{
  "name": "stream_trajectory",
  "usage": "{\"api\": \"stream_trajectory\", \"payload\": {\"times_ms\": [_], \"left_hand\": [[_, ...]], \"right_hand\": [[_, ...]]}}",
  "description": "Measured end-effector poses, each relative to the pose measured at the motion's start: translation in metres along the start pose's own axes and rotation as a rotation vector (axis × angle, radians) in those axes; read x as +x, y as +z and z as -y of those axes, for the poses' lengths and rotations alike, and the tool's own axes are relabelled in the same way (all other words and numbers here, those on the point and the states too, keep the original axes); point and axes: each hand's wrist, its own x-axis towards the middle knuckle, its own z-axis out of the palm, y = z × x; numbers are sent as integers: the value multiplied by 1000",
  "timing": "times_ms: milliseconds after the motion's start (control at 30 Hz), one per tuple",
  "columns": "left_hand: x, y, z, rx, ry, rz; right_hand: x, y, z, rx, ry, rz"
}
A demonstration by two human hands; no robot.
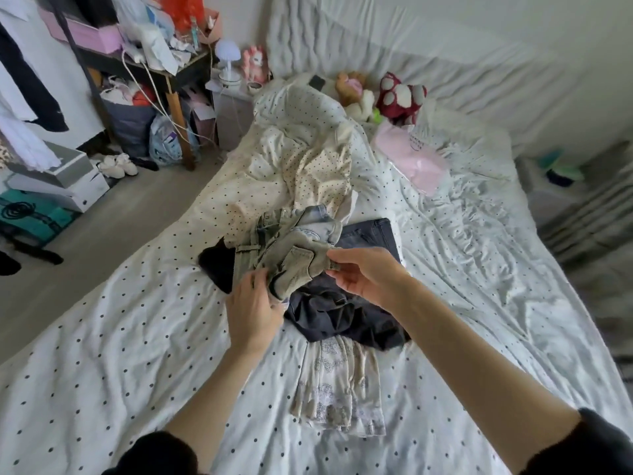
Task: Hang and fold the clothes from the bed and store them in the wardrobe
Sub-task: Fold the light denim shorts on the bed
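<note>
A crumpled pale grey-green denim garment (291, 245) is lifted over the clothes pile in the middle of the bed (102, 354). My left hand (253, 310) grips its lower edge and my right hand (359, 272) pinches its right edge. Beneath it lie a dark navy garment (339, 320), a folded dark grey pair of jeans (370, 234), a black piece (217, 265) and a cream lace-patterned top (339, 385). A bunched cream dotted duvet (301, 166) lies behind the pile.
Plush toys (400, 94) and a pink bag (411, 159) lie near the headboard. To the left are a cluttered shelf (144, 60), a white nightstand (229, 108), boxes (65, 180), slippers (118, 164) and hanging clothes (24, 80) over grey floor.
</note>
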Motion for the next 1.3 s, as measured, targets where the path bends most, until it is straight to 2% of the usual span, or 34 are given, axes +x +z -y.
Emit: {"api": "stream_trajectory", "payload": {"times_ms": [133, 233, 367, 433, 600, 700, 800, 867, 933, 1067, 1167, 1233, 1300], "left_hand": [[-10, -30, -18, 42, 37, -157], [-21, -62, -53, 47, 170, -262], [-44, -96, -111, -5, 350, -319], [-61, -106, -138, -22, 428, -302], [-137, -118, -211, -69, 597, -291], [-172, -115, -235, -194, 579, -131], [-208, -97, -255, -331, 509, 150], [-229, -78, -265, -329, 478, 290], [-247, -63, -271, -282, 460, 370], [-272, -33, -282, -207, 464, 521], [-272, -19, -287, -165, 467, 739], [-262, -13, -290, -171, 445, 858], [-245, -7, -293, -197, 412, 909]], "right_hand": [[-39, -37, 17, -9, -101, -81], [-80, -71, 22, 37, -183, -125], [-135, -111, 29, 99, -329, -200], [-163, -135, 28, 55, -423, -264], [-251, -212, -3, -286, -674, -351], [-295, -251, -30, -530, -732, -353], [-326, -293, -67, -783, -731, -428], [-337, -318, -90, -933, -726, -528], [-343, -338, -107, -1045, -702, -551], [-353, -374, -136, -1072, -505, -384], [-351, -391, -144, -1118, -269, -251], [-345, -396, -139, -1042, -209, -216], [-330, -400, -127, -979, -197, -217]]}}
